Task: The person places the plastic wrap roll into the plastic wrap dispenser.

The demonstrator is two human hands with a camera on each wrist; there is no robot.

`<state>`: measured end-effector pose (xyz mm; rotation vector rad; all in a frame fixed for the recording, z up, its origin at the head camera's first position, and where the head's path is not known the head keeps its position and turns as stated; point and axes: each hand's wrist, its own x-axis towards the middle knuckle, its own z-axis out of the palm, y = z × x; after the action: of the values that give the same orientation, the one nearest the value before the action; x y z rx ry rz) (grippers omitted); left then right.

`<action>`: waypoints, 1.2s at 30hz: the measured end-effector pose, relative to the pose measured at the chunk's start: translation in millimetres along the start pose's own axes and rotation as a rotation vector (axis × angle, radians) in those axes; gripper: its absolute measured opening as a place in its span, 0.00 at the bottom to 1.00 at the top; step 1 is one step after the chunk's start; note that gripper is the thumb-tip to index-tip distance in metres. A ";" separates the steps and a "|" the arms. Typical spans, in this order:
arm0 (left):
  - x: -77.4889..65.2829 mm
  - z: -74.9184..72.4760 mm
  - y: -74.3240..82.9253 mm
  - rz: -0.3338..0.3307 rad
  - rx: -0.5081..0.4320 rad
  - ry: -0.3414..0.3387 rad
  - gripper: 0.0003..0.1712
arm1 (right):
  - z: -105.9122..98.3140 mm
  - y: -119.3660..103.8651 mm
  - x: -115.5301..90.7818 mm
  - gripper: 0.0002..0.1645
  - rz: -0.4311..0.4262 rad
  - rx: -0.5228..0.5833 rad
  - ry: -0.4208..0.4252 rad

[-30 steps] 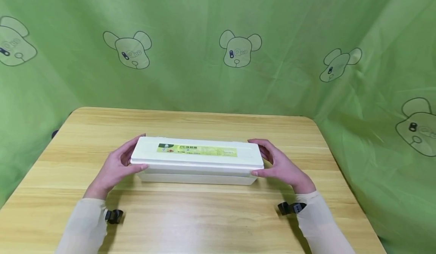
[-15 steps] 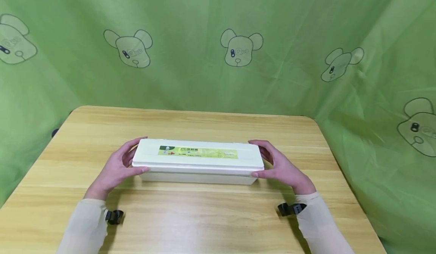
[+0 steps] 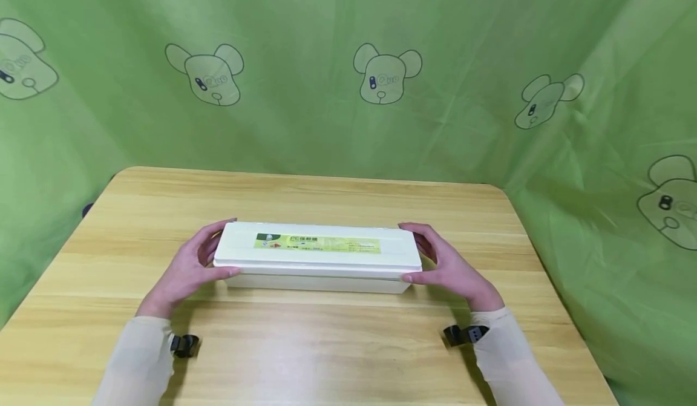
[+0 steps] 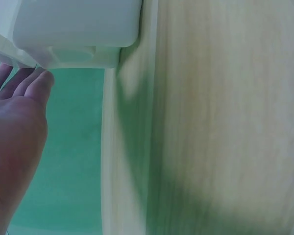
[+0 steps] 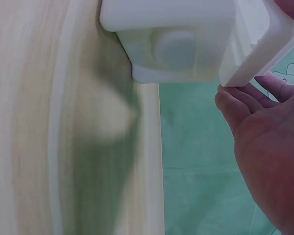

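Observation:
A long white cling film box [image 3: 316, 283] sits on the table with its white lid [image 3: 234, 245] on top, which bears a yellow-green label [image 3: 318, 242]. At the lid's left end, my left hand [image 3: 182, 270] grips it, thumb on the front edge and fingers behind. My right hand [image 3: 449, 267] holds the right end the same way. From the right wrist, the lid [image 5: 264, 54] stands slightly apart from the box body [image 5: 174, 54], a pale gap between them. The left wrist view shows my left fingers [image 4: 36, 88] at the lid's edge. What lies inside is hidden.
The wooden table [image 3: 327, 345] has rounded far corners. A green curtain [image 3: 305, 134] with printed bear heads hangs behind and along both sides. Black wrist cameras sit on both beige sleeves [image 3: 136, 357].
Both hands have lowered the lid a little toward the box body, its left end dropping most. The hands keep their hold, and the head view has shifted slightly.

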<state>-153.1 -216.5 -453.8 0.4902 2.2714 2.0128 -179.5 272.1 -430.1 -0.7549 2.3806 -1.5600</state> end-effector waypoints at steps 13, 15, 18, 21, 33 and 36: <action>2.3 2.7 -2.6 -0.043 0.004 -0.023 0.56 | 2.8 5.9 -4.7 0.55 0.033 -0.022 0.009; 3.3 3.3 -2.4 -0.052 0.002 -0.028 0.57 | 2.5 6.3 -5.4 0.55 0.039 -0.022 0.016; 3.3 2.6 -2.4 -0.058 -0.002 -0.026 0.57 | 3.1 7.3 -5.0 0.55 0.044 -0.020 0.014; 2.3 1.2 -3.3 -0.058 0.005 -0.030 0.58 | 4.4 8.2 -3.5 0.56 0.048 -0.014 0.011; 0.0 -2.9 -5.5 -0.074 0.008 -0.056 0.60 | 6.8 9.0 -1.2 0.56 0.087 -0.028 -0.006; -0.8 -5.7 -6.6 -0.070 0.025 -0.087 0.61 | 6.8 8.5 -1.9 0.59 0.090 -0.028 -0.031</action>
<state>-155.1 -222.8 -459.6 0.4829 2.2338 1.8945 -177.5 270.3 -440.8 -0.6627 2.3845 -1.4717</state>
